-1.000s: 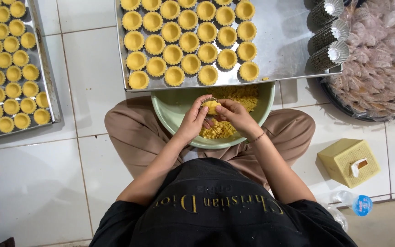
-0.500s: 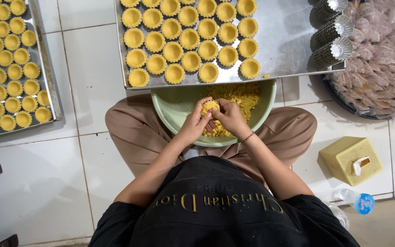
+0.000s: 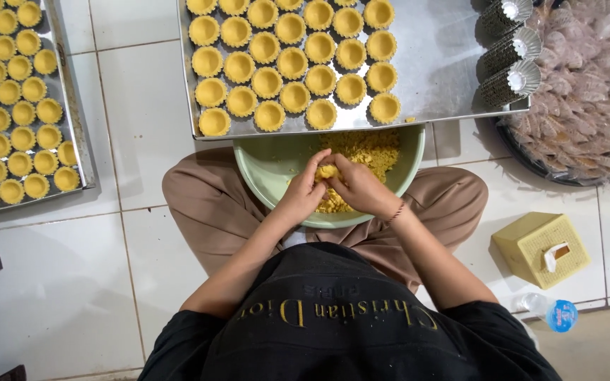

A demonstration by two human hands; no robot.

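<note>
Landmark: pale green bowl [image 3: 270, 176] resting in the seated person's lap, half filled with yellow crumbly dough [image 3: 368, 149].
Far left of bowl: metal tray [image 3: 79, 127] on the floor tiles, packed with filled tart shells [image 3: 8, 134].
Left hand [image 3: 305, 189]: over the bowl's middle, fingers closed on a dough lump [image 3: 327, 171].
Right hand [image 3: 359, 187]: just beside the left, fingers pinched shut on the same lump.
Above bowl: second tray [image 3: 446, 63], its near edge overlapping the rim, rows of tart shells [image 3: 294, 60].
Upper right of bowl: three stacks of fluted moulds [image 3: 510, 49] at the tray's right edge.
Lower right of bowl: yellow tissue box [image 3: 539, 248], bottle with blue cap [image 3: 552, 312].
</note>
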